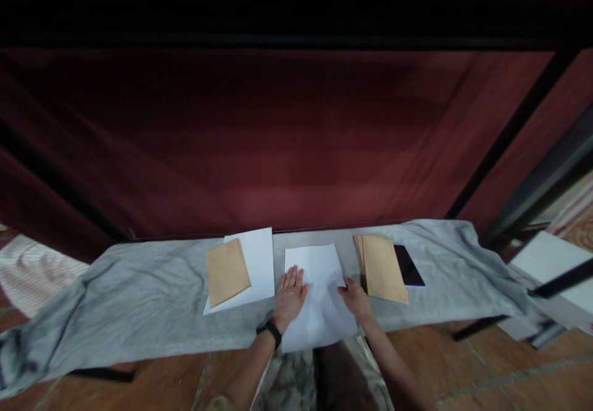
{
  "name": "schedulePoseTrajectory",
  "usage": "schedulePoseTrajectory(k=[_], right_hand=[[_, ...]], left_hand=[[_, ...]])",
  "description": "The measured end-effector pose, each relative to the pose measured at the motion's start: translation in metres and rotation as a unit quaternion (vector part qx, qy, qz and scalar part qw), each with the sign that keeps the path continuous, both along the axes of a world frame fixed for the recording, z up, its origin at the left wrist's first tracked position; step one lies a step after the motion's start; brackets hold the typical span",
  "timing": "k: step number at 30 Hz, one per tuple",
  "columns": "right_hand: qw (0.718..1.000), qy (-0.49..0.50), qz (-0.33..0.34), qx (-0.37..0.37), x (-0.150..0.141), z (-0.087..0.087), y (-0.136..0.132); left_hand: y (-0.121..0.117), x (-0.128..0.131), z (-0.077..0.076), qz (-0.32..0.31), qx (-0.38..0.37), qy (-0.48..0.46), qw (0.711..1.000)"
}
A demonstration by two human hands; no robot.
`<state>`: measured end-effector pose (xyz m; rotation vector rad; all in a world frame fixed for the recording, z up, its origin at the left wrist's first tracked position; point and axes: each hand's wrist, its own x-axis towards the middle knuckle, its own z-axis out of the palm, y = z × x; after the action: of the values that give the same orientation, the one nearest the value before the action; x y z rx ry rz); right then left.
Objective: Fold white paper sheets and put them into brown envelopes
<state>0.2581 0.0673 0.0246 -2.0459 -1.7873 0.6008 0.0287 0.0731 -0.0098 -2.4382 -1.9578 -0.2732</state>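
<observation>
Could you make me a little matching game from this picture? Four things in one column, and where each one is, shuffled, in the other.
1. Left hand
2. Black wristband
3. Right hand
4. Dark flat rectangular object

A. At the right-hand edge of the middle white sheet
B. Just right of the brown envelopes
C. Fingers spread on the left part of the middle white sheet
D. Around the left wrist

Right pairs: 1-C, 2-D, 3-A, 4-B

Single head-worn view, facing forward and down.
</observation>
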Motion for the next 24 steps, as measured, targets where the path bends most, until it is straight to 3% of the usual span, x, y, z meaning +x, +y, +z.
schedulePoseTrajectory(k=[4, 7, 11, 15, 24], right_hand=[[0.999, -0.034, -0.004, 0.0, 0.002, -0.007, -0.012], [0.991, -0.096, -0.008, 0.092, -0.006, -0.01, -0.014], [0.967, -0.106, 0.084, 0.215, -0.027, -0.016, -0.009], [0.963, -0.128, 0.135, 0.192, -0.041, -0.029, -0.005], [0.96, -0.163, 0.12, 0.194, -0.042, -0.039, -0.009]], left_hand=[[-0.007, 0.024, 0.003, -0.016, 0.012, -0.006, 1.0], [-0.001, 0.042, 0.004, -0.027, 0.008, -0.016, 0.999], [0.015, 0.054, 0.001, -0.034, 0.001, -0.018, 0.999], [0.031, 0.051, -0.002, -0.032, 0.003, -0.019, 0.999], [0.067, 0.021, 0.005, 0.055, 0.019, -0.01, 0.998]])
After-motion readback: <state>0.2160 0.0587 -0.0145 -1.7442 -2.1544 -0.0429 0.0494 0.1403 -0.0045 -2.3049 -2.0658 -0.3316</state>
